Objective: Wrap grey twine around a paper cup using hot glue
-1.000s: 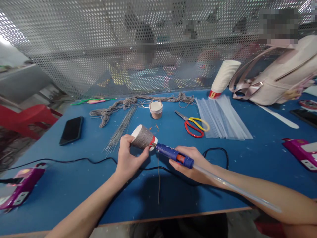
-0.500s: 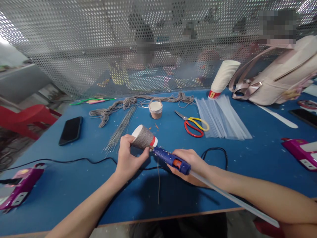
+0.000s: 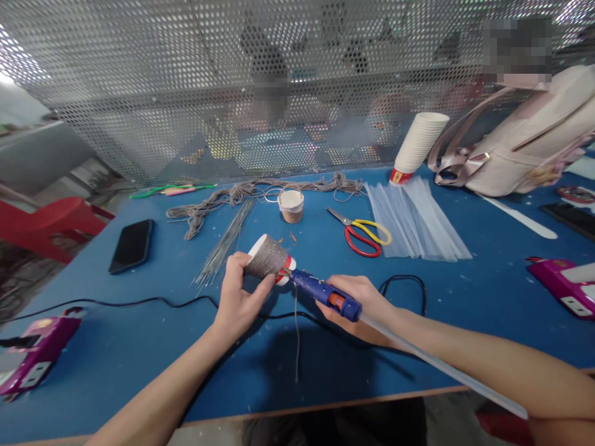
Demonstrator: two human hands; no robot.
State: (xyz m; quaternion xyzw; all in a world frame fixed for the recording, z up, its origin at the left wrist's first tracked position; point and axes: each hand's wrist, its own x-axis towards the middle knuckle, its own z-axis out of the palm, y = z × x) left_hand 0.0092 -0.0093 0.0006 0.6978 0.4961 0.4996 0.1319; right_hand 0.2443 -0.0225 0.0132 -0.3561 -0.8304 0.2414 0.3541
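Note:
My left hand [image 3: 242, 288] grips a paper cup [image 3: 268, 257] tilted on its side, its white mouth facing up and left. Grey cord is wound around most of the cup, leaving a red and white band bare near its base. A loose end of the cord [image 3: 297, 334] hangs below. My right hand [image 3: 357, 303] is closed around a blue hot glue gun [image 3: 320, 291], whose nozzle meets the cup at the edge of the winding. A long clear glue stick [image 3: 441, 365] sticks out of the gun's back.
Beyond the cup stand a small wrapped cup [image 3: 292, 207], scissors [image 3: 360, 232], a bundle of glue sticks [image 3: 413, 223] and stacked paper cups [image 3: 421, 148]. Grey cord [image 3: 199, 214], thin wires [image 3: 227, 241] and a phone [image 3: 132, 246] lie left. A black cable [image 3: 153, 300] crosses the blue table.
The glue gun and my right hand have shifted slightly right and down. My left thumb has moved a little up and left, and more of the red band shows.

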